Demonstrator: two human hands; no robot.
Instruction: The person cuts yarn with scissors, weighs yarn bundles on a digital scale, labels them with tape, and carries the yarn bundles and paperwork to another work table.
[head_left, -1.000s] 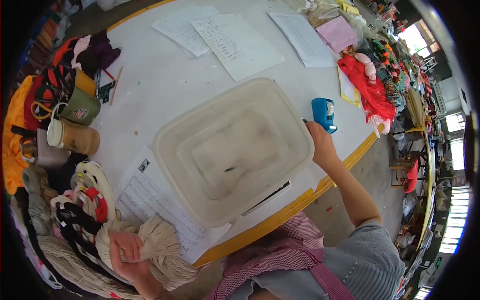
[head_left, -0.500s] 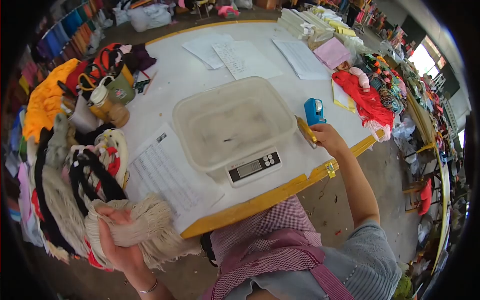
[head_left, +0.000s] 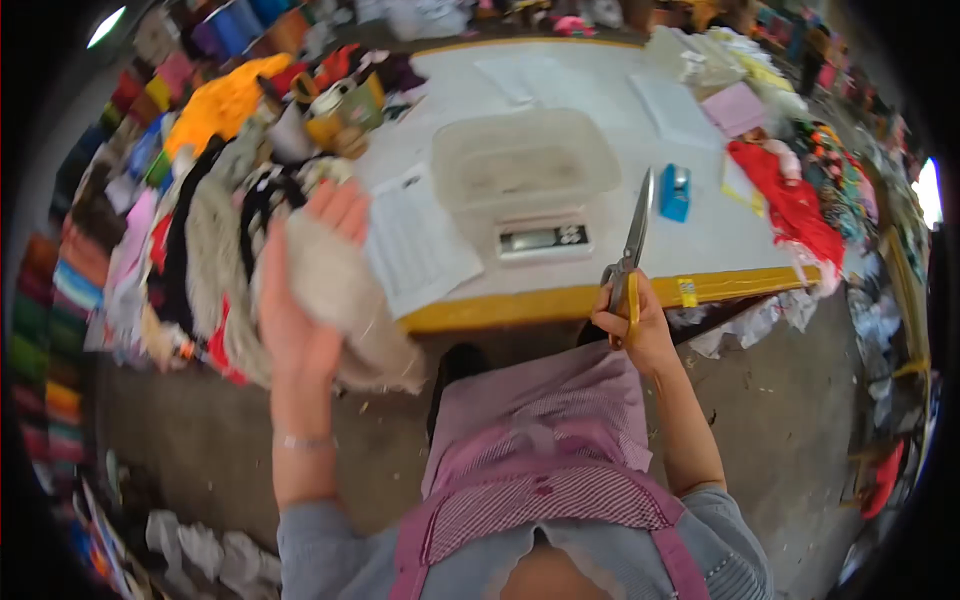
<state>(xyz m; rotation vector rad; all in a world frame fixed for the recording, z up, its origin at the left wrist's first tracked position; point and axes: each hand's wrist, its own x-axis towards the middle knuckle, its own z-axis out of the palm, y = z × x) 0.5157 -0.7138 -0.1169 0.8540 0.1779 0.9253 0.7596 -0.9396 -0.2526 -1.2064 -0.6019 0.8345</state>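
Observation:
My left hand (head_left: 305,335) is raised at the table's left front corner, blurred by motion. A skein of beige yarn (head_left: 350,290) lies between its thumb and fingers and hangs down to the right. My right hand (head_left: 640,325) grips a pair of scissors (head_left: 630,255) by the yellow handles, with the blades pointing up and away from me. Beyond my hands, a clear plastic tub (head_left: 525,160) rests on a digital scale (head_left: 545,240). To the right of the scissors stands a blue tape dispenser (head_left: 675,192).
A printed sheet (head_left: 415,245) lies left of the scale on the white table (head_left: 400,150). Piled yarn, including an orange bundle (head_left: 220,100) and grey skeins (head_left: 215,235), covers the left side. Red yarn (head_left: 785,200) and a pink pad (head_left: 735,108) lie at the right.
My right hand has lifted the scissors off the table and turned the blades upward. My left hand has raised the beige yarn away from the pile. The view has shifted back.

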